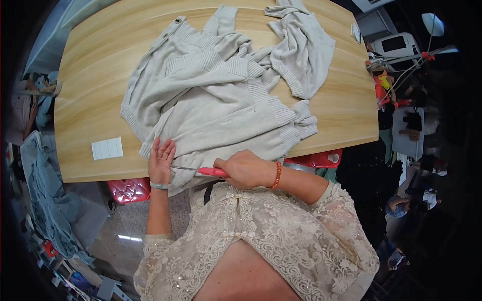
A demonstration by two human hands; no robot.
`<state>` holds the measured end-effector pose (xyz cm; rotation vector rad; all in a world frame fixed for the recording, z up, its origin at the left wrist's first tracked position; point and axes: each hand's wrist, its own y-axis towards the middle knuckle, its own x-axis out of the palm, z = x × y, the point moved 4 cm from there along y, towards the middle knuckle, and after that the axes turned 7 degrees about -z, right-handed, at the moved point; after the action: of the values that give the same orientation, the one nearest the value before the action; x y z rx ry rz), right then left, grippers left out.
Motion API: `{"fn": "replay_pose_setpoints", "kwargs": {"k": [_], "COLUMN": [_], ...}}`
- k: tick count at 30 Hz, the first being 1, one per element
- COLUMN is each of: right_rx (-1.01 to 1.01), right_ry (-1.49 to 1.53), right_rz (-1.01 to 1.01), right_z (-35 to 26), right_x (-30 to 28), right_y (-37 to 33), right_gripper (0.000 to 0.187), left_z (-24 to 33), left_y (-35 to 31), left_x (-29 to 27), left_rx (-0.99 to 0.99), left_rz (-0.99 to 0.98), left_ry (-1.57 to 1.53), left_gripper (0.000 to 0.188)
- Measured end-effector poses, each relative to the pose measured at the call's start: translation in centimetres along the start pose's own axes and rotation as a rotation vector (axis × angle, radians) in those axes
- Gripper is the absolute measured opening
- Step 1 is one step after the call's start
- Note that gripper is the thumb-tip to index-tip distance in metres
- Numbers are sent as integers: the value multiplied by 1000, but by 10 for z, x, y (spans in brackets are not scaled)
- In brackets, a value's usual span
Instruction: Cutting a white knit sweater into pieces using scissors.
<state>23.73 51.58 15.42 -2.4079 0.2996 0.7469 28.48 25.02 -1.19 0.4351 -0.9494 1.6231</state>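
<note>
Two bare hands are meeting at the near edge of one wooden table (90, 95), whose smooth, pale surface is showing long streaks of grain. The right hand (246, 169) is closing its fingers around one tool (212, 172), gripping its red handle while a single thin metal shaft is pointing toward the left palm. The left hand (161, 156) is lying palm up, its fingers open and slightly curling at the edge of the cloth; whether the tip is touching the palm, I cannot tell. One bracelet is circling each wrist: round orange-brown beads (276, 174) on the right, a smooth pale bangle (159, 186) on the left.

Soft cream knitwear is lying in two heaps, the folds making it hard to count the pieces. The larger heap (201, 113) is spreading across the middle and drooping over the near edge, its ribbed bands contrasting with finer, flatter knit. The smaller heap (306, 52) is sitting beyond it to the right, crumpling into soft ridges.

One white rectangular card (107, 149) is lying flat near the left corner. Two shiny red seats are showing below the table, the left seat (128, 190) bearing a quilted diamond pattern, the right seat (315, 159) jutting out partly hidden
</note>
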Motion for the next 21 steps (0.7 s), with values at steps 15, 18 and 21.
{"fn": "replay_pose_setpoints", "kwargs": {"k": [15, 18, 21], "right_rx": [665, 801, 713], "right_ry": [38, -35, -56], "right_rz": [346, 359, 335], "right_z": [84, 92, 87], "right_x": [-19, -15, -10], "right_y": [-151, -189, -190], "right_gripper": [29, 32, 28], "left_z": [-135, -166, -162], "left_y": [85, 106, 99], "left_x": [236, 241, 231], "left_rx": [440, 220, 249], "left_rz": [-798, -803, -805], "left_ry": [1833, 1790, 1765], "left_gripper": [55, 59, 59]}}
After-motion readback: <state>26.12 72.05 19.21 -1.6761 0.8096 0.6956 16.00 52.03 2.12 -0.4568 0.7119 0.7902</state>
